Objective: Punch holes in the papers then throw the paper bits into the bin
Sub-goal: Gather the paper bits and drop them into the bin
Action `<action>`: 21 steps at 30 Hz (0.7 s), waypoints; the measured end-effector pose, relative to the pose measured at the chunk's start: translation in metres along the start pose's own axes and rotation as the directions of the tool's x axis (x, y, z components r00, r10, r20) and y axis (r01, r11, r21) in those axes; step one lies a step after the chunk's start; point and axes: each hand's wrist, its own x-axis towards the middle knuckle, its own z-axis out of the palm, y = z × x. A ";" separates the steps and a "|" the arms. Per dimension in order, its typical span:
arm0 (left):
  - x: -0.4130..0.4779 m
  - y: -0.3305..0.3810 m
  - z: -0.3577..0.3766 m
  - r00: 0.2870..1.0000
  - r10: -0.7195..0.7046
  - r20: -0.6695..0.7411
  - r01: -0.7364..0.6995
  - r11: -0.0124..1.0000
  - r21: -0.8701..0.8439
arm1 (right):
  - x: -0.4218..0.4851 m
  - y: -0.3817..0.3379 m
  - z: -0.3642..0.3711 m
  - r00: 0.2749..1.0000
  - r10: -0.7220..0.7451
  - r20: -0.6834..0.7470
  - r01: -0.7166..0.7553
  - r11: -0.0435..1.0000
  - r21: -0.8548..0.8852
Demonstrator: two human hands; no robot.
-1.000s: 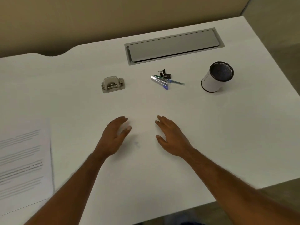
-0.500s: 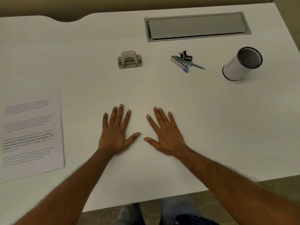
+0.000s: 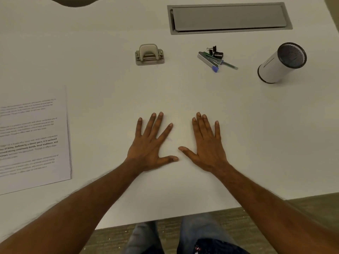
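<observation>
You have not started the real work yet: both of your hands lie flat, palms down, on the bare middle of the white worktop (image 3: 256, 134), fingers spread wide and holding nothing. Your left hand (image 3: 152, 145) and your right hand (image 3: 207, 145) sit side by side, thumbs nearly meeting but apart. The papers (image 3: 33, 138), a small printed stack, lie well off to your left near the worktop's edge, untouched and, as far as you can see, with no holes along any visible margin. The hole punch (image 3: 149, 55) stands beyond your left hand toward the back, well apart from the stack, its handle up. The bin (image 3: 281, 63), a small white cylinder with a dark mesh-looking top, stands at the far right; whether anything is inside it cannot be told from here. Between punch and bin lies a loose cluster of binder clips (image 3: 215, 52), a stapler-like tool and a pen, which play no part in the job. No paper bits show on the worktop. So everything remains, by the look of it: bring the stack and punch together, press the holes, then empty the bits into the bin.
</observation>
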 end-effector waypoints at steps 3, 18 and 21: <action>0.002 0.008 0.000 1.000 0.014 0.005 -0.014 1.000 -0.006 | -0.009 -0.008 0.007 1.000 -0.015 0.024 0.016 0.999 -0.033; -0.022 -0.042 -0.012 0.987 -0.156 0.022 0.157 0.986 -0.051 | 0.000 -0.027 0.015 1.000 0.012 -0.024 -0.013 1.000 -0.029; -0.023 -0.038 -0.010 0.990 -0.139 0.016 0.140 0.990 -0.037 | 0.017 -0.033 0.012 1.000 -0.010 -0.023 0.010 1.000 -0.018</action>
